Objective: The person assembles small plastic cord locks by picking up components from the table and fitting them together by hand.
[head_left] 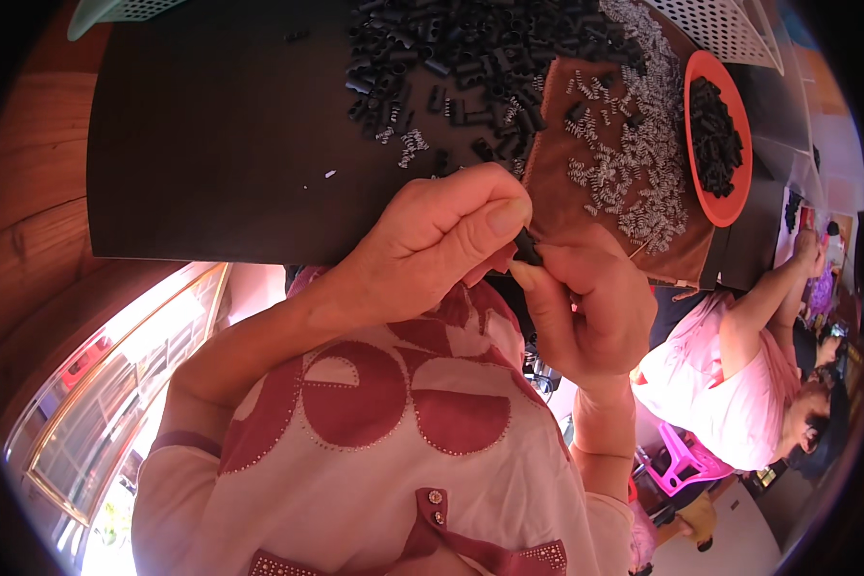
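Observation:
My left hand [432, 240] and my right hand [590, 307] meet just over the near edge of the dark table [211, 144]. Between their fingertips sits a small black tube piece [527, 247]. The left thumb and forefinger pinch it from above, and the right fingertips press on its lower end. Whether anything else is in the right hand is hidden by its curled fingers. Beyond the hands lie a heap of similar black tube pieces [470, 58] and a spread of small metal springs [634, 144] on a brown mat [557, 163].
An orange dish [739, 197] with black pieces stands at the right of the mat. A white basket [730, 29] and a green basket [115, 10] sit at the far corners. Another person in a pink shirt [730, 384] sits at the right, near a pink stool [682, 461].

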